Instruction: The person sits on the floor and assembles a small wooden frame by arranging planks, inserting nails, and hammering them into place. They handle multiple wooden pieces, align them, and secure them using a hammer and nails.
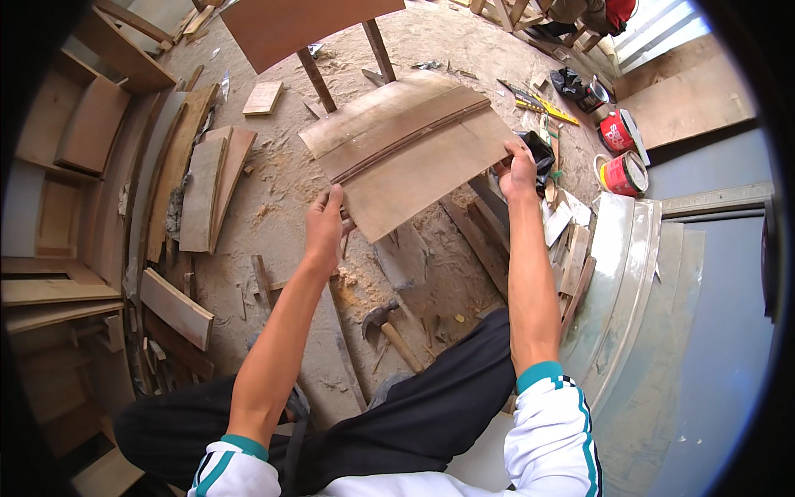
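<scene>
Between my two hands is a wooden panel (431,174), with a narrow ridge or joint running across it and a paler strip along its far side. My left hand (325,225) grips its near left corner, thumb on top. On the right edge, my right hand (518,171) has its fingers closed round the panel, partly hidden by it. A claw hammer (399,341) with a wooden handle lies on the floor below the panel, close to my leg. Past the panel's far side stands a reddish-brown board (302,29) on two wooden legs.
Loose boards (204,195) and wooden cabinets (91,124) line the left. To the right are red paint cans (623,176), a yellow handsaw-like tool (546,106), curved clear sheets (613,273) and wood offcuts (571,257). Sawdust covers the floor (273,166). Another person (580,12) is at the top right.
</scene>
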`<control>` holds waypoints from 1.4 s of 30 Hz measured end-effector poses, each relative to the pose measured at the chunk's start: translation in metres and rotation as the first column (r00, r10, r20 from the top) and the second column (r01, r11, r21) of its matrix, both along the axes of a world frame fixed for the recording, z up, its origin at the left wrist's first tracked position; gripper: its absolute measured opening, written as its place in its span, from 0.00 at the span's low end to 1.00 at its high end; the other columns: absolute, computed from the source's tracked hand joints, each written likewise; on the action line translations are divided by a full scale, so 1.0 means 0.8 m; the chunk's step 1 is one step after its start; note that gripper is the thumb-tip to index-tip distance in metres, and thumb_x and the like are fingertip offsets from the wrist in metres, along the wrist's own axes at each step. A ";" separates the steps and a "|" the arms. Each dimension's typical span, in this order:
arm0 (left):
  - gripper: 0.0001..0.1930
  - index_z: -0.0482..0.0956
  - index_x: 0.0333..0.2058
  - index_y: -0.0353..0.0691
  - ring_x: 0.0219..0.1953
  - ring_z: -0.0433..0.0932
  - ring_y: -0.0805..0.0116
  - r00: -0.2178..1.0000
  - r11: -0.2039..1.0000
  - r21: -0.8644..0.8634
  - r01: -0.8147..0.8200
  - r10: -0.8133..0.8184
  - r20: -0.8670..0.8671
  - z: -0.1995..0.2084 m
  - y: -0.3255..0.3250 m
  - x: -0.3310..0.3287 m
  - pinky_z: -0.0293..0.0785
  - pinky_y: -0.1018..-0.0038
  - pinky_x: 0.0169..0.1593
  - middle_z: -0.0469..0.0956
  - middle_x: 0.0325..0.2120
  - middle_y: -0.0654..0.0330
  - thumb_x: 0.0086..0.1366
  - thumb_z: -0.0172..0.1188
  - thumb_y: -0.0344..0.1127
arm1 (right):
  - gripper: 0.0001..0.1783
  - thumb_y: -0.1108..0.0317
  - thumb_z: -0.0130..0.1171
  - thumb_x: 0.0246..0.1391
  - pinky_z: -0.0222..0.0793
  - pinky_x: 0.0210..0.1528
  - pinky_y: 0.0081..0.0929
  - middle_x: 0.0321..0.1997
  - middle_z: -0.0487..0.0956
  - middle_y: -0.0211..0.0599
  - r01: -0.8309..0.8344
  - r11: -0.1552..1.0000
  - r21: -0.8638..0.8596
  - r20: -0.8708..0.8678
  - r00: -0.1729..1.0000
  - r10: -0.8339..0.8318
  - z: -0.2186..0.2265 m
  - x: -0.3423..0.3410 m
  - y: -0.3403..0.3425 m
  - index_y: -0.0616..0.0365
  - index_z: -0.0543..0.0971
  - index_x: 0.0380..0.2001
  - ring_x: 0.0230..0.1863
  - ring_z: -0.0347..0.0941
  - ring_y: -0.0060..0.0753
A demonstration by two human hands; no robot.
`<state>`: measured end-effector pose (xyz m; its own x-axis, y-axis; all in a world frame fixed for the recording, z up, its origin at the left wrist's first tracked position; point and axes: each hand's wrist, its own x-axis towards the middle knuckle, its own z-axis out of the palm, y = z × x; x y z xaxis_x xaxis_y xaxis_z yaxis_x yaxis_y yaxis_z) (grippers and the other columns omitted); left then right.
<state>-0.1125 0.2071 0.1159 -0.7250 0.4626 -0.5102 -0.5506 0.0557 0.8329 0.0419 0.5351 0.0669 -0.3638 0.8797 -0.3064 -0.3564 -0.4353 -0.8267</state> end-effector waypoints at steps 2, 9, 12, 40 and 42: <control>0.14 0.75 0.46 0.42 0.36 0.78 0.74 1.000 1.000 0.018 -0.012 0.012 0.026 0.002 0.004 -0.002 0.77 0.74 0.36 0.78 0.38 0.65 0.72 0.52 0.46 | 0.21 0.73 0.59 0.51 0.77 0.44 0.38 0.47 0.74 0.39 -0.026 1.000 -0.010 -0.040 0.999 0.025 -0.007 -0.001 0.007 0.57 0.68 0.49 0.45 0.74 0.36; 0.13 0.75 0.46 0.43 0.37 0.77 0.72 0.999 1.000 -0.009 -0.030 0.030 0.040 0.006 0.009 0.000 0.77 0.73 0.38 0.77 0.38 0.65 0.72 0.51 0.44 | 0.22 0.73 0.58 0.51 0.76 0.43 0.40 0.45 0.74 0.37 -0.028 0.997 -0.071 -0.068 0.997 0.023 -0.010 -0.002 0.007 0.55 0.67 0.50 0.45 0.74 0.36; 0.14 0.73 0.48 0.42 0.38 0.76 0.71 0.998 0.999 -0.012 -0.030 0.031 0.061 0.007 0.006 -0.005 0.77 0.71 0.40 0.76 0.41 0.63 0.71 0.51 0.43 | 0.22 0.72 0.57 0.52 0.76 0.43 0.42 0.44 0.74 0.35 -0.063 0.994 -0.090 -0.065 0.996 0.057 0.004 -0.006 -0.004 0.53 0.67 0.51 0.44 0.74 0.36; 0.24 0.63 0.58 0.40 0.52 0.71 0.65 0.995 0.998 -0.053 0.027 -0.021 0.100 -0.004 0.019 0.022 0.74 0.62 0.47 0.70 0.53 0.59 0.65 0.58 0.33 | 0.16 0.68 0.54 0.55 0.79 0.44 0.49 0.45 0.75 0.39 -0.231 0.953 -0.198 -0.046 0.973 0.226 -0.016 -0.004 -0.053 0.59 0.70 0.47 0.42 0.77 0.41; 0.24 0.63 0.58 0.40 0.52 0.71 0.65 0.995 0.998 -0.054 0.039 -0.034 0.094 -0.005 0.022 0.020 0.74 0.62 0.47 0.70 0.53 0.59 0.65 0.58 0.33 | 0.17 0.68 0.55 0.55 0.80 0.43 0.47 0.44 0.75 0.39 -0.208 0.960 -0.189 -0.048 0.978 0.202 -0.014 -0.004 -0.050 0.58 0.70 0.47 0.42 0.77 0.41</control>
